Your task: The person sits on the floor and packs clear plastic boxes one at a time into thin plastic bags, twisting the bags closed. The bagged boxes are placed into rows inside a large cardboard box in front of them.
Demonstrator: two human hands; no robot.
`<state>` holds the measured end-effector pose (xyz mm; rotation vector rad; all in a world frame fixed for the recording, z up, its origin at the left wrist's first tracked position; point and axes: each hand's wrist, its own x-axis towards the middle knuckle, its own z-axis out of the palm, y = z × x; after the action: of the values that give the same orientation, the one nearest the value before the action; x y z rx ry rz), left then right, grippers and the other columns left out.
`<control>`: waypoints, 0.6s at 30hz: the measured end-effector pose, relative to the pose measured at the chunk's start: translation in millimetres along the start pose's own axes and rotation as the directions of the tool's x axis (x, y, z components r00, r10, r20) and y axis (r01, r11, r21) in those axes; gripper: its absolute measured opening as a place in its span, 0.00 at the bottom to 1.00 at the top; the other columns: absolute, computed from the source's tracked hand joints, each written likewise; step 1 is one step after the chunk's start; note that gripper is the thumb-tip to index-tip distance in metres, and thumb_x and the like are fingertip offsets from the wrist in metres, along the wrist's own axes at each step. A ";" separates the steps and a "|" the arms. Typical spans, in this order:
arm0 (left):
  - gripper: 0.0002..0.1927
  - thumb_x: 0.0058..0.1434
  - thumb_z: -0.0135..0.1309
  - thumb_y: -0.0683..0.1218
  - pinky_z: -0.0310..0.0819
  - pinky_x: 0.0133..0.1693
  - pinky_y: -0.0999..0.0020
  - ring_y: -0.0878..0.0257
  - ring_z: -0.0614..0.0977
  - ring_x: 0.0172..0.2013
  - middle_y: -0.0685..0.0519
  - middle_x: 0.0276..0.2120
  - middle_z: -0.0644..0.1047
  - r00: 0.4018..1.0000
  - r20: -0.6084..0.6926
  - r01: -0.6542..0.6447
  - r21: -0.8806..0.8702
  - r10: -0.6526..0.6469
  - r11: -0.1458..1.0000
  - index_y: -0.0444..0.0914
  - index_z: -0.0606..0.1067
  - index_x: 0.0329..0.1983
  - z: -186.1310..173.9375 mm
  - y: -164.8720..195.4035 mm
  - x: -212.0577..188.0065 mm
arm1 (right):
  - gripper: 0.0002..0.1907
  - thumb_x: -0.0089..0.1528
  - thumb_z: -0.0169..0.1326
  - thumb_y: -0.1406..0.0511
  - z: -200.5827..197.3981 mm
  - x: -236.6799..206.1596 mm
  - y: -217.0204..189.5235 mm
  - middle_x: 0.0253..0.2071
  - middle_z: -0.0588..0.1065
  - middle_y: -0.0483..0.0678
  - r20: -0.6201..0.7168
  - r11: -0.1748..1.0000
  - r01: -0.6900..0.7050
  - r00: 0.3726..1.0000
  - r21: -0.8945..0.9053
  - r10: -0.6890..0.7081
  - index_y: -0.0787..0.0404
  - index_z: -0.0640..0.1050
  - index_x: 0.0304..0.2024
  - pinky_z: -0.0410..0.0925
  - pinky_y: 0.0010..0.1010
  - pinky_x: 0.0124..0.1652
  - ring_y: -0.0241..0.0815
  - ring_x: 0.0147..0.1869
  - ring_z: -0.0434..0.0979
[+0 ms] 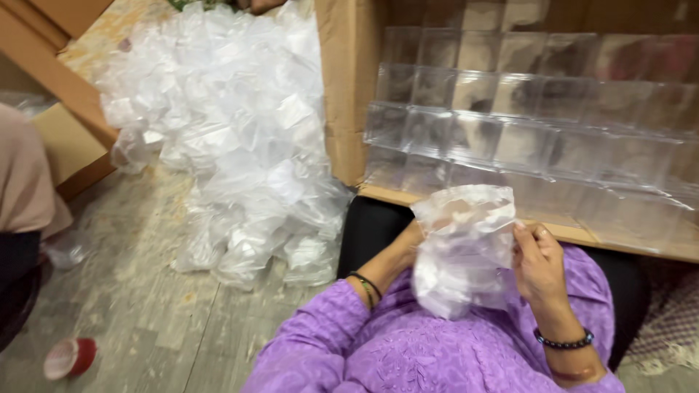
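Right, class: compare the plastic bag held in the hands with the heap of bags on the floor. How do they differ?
The held plastic bag is a single one, lifted between the left hand and right hand; the heap of bags is many, lying loose on the floor. The held bag looks puffed and bunched, while the heap spreads wide beside the cardboard box. Both are clear, crinkled plastic.

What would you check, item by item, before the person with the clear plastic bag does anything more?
1. Right hand grips the crumpled clear plastic bag: ok.
2. Left hand on the bag: cannot tell, it is hidden behind the plastic.
3. What is inside the bag: cannot tell, blurred.
4. Rows of clear plastic boxes standing in the open cardboard carton: ok.
5. Heap of clear plastic bags on the floor, apart from the hands: ok.
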<state>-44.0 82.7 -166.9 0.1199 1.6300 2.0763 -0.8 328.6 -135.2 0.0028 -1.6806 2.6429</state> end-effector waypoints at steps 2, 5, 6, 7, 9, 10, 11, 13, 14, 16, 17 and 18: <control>0.32 0.67 0.50 0.63 0.78 0.46 0.65 0.60 0.82 0.45 0.48 0.47 0.81 0.996 0.003 0.085 0.033 -0.086 0.996 0.34 0.75 0.61 -32.7 -0.9 -24.4 | 0.05 0.73 0.52 0.68 32.3 4.4 -4.7 0.34 0.74 0.41 0.051 0.994 -0.068 0.997 0.087 0.064 0.60 0.73 0.40 0.66 0.21 0.37 0.29 0.36 0.72; 0.34 0.67 0.50 0.65 0.78 0.47 0.65 0.60 0.82 0.46 0.48 0.48 0.81 0.980 0.004 0.198 0.068 -0.198 0.978 0.33 0.75 0.62 -67.3 -16.6 -59.6 | 0.02 0.67 0.52 0.67 86.1 17.3 -12.3 0.34 0.77 0.42 0.156 0.937 -0.307 0.947 0.170 0.282 0.59 0.74 0.38 0.71 0.22 0.37 0.31 0.36 0.77; 0.34 0.67 0.50 0.65 0.78 0.47 0.65 0.60 0.82 0.46 0.48 0.48 0.81 0.973 -0.004 0.229 0.074 -0.229 0.971 0.33 0.75 0.62 -77.4 -24.7 -74.1 | 0.03 0.66 0.52 0.67 106.1 21.1 -10.5 0.33 0.77 0.43 0.209 0.918 -0.371 0.917 0.141 0.339 0.60 0.75 0.39 0.71 0.23 0.34 0.32 0.34 0.76; 0.35 0.67 0.50 0.66 0.78 0.47 0.65 0.60 0.82 0.46 0.48 0.49 0.81 0.969 -0.016 0.247 0.073 -0.246 0.966 0.33 0.75 0.62 -83.7 -33.6 -85.8 | 0.04 0.66 0.53 0.66 125.3 24.3 -6.6 0.31 0.77 0.44 0.260 0.895 -0.433 0.881 0.109 0.395 0.61 0.76 0.39 0.72 0.25 0.32 0.34 0.32 0.76; 0.36 0.68 0.50 0.67 0.78 0.48 0.65 0.60 0.82 0.47 0.48 0.49 0.81 0.960 -0.043 0.280 0.065 -0.277 0.958 0.33 0.75 0.63 -92.8 -53.2 -110.3 | 0.03 0.64 0.52 0.64 162.4 26.9 12.3 0.30 0.76 0.42 0.368 0.903 -0.418 0.828 -0.095 0.422 0.55 0.75 0.39 0.70 0.24 0.27 0.32 0.29 0.76; 0.36 0.68 0.50 0.67 0.78 0.48 0.64 0.59 0.82 0.47 0.47 0.49 0.81 0.957 -0.049 0.288 0.042 -0.286 0.957 0.33 0.75 0.63 -95.7 -62.6 -123.8 | 0.03 0.63 0.53 0.64 176.4 26.6 24.2 0.30 0.76 0.42 0.412 0.902 -0.383 0.803 -0.196 0.431 0.56 0.75 0.39 0.70 0.24 0.28 0.33 0.30 0.76; 0.37 0.68 0.50 0.67 0.78 0.48 0.64 0.59 0.82 0.47 0.47 0.50 0.81 0.954 -0.056 0.296 0.037 -0.294 0.954 0.33 0.75 0.63 -94.2 -71.9 -133.7 | 0.04 0.63 0.53 0.64 188.1 24.3 38.4 0.30 0.76 0.43 0.490 0.907 -0.289 0.769 -0.306 0.410 0.56 0.75 0.39 0.70 0.25 0.28 0.34 0.30 0.76; 0.36 0.67 0.52 0.66 0.78 0.51 0.65 0.60 0.82 0.51 0.48 0.53 0.80 0.956 -0.022 0.289 -0.089 -0.292 0.953 0.34 0.72 0.65 -89.1 -86.0 -154.5 | 0.05 0.63 0.54 0.64 198.3 15.9 65.3 0.31 0.76 0.45 0.648 0.884 -0.014 0.674 -0.468 0.354 0.57 0.76 0.38 0.70 0.26 0.29 0.35 0.30 0.76; 0.36 0.66 0.53 0.65 0.78 0.50 0.64 0.60 0.82 0.50 0.48 0.52 0.80 0.955 0.012 0.296 -0.107 -0.297 0.949 0.33 0.72 0.64 -85.7 -88.5 -161.3 | 0.05 0.63 0.55 0.64 199.0 12.1 77.3 0.31 0.77 0.46 0.706 0.858 0.112 0.627 -0.501 0.330 0.58 0.76 0.38 0.70 0.27 0.30 0.36 0.30 0.77; 0.36 0.63 0.55 0.65 0.78 0.48 0.63 0.60 0.81 0.47 0.48 0.50 0.80 0.946 -0.022 0.318 -0.126 -0.323 0.940 0.33 0.73 0.62 -96.3 -74.6 -169.8 | 0.06 0.63 0.56 0.63 193.8 4.4 95.8 0.31 0.77 0.47 0.764 0.789 0.312 0.580 -0.528 0.282 0.59 0.76 0.38 0.70 0.28 0.31 0.38 0.31 0.77; 0.37 0.62 0.57 0.65 0.78 0.47 0.63 0.60 0.81 0.46 0.48 0.49 0.80 0.944 -0.082 0.307 -0.136 -0.320 0.942 0.32 0.74 0.61 -108.9 -58.9 -171.4 | 0.07 0.62 0.56 0.63 188.7 1.8 101.2 0.31 0.77 0.48 0.771 0.745 0.391 0.586 -0.540 0.251 0.60 0.77 0.38 0.70 0.29 0.31 0.38 0.31 0.77; 0.37 0.60 0.58 0.65 0.78 0.46 0.63 0.60 0.81 0.45 0.48 0.48 0.80 0.938 -0.179 0.275 -0.142 -0.298 0.951 0.32 0.75 0.60 -128.5 -37.5 -174.1 | 0.07 0.62 0.57 0.63 184.4 0.4 105.1 0.31 0.77 0.49 0.764 0.701 0.449 0.609 -0.555 0.215 0.61 0.77 0.37 0.71 0.30 0.32 0.39 0.31 0.77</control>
<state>73.8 -100.0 -198.2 -0.3567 1.5275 1.9964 -2.8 117.1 -152.2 1.4338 -2.6804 1.6980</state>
